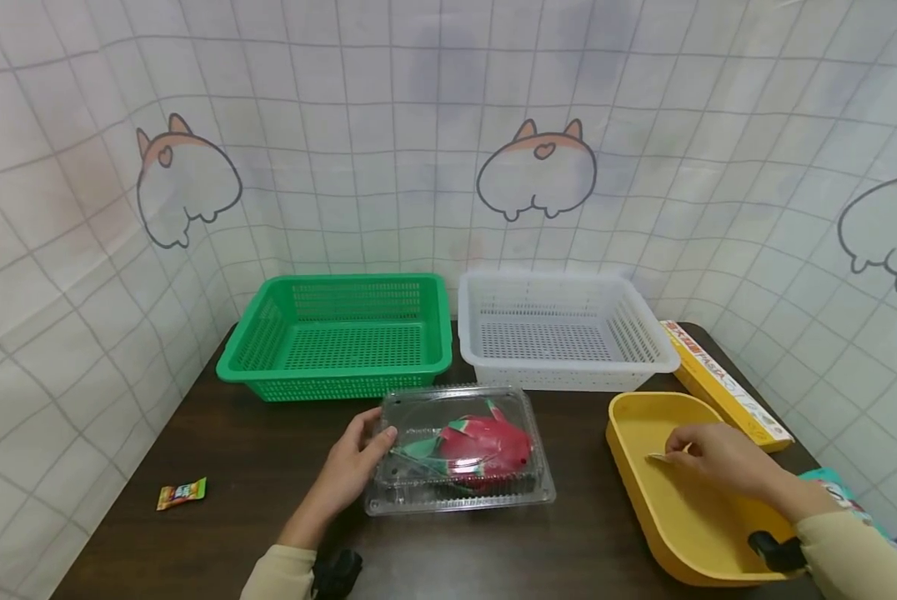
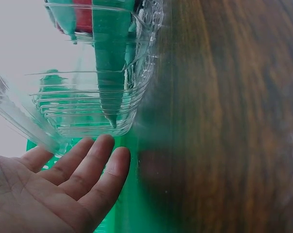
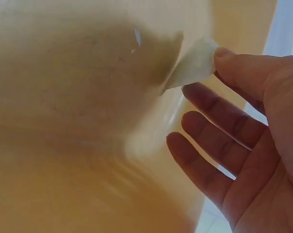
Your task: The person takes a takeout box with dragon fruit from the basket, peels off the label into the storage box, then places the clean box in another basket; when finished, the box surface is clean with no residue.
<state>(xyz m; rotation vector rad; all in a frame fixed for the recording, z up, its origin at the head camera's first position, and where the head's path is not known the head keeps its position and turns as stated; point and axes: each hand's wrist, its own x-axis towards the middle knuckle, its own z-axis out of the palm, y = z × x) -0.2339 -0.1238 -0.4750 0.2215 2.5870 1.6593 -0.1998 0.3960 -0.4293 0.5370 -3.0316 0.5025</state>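
Note:
A clear plastic clamshell box (image 1: 411, 496) sits on the dark table with a red and green dragon fruit (image 1: 489, 446) inside. My left hand (image 1: 354, 457) is at its upper left side, thumb over the lid and fingers along the far edge. In the left wrist view, a clear flap of the lid passes between thumb and fingers. Over the yellow tub (image 1: 662, 525), my right hand (image 1: 714, 458) pinches a small, thin, whitish piece (image 3: 195, 65) between thumb and index finger. The other fingers stay loosely spread.
Behind the box stand a green basket (image 1: 332, 385) and a white basket (image 1: 568, 379). A yellow pasta box (image 1: 726, 392) lies beyond the tub. One small candy packet (image 1: 182, 493) is at the left. A teal package (image 1: 831, 479) shows partly behind the right forearm.

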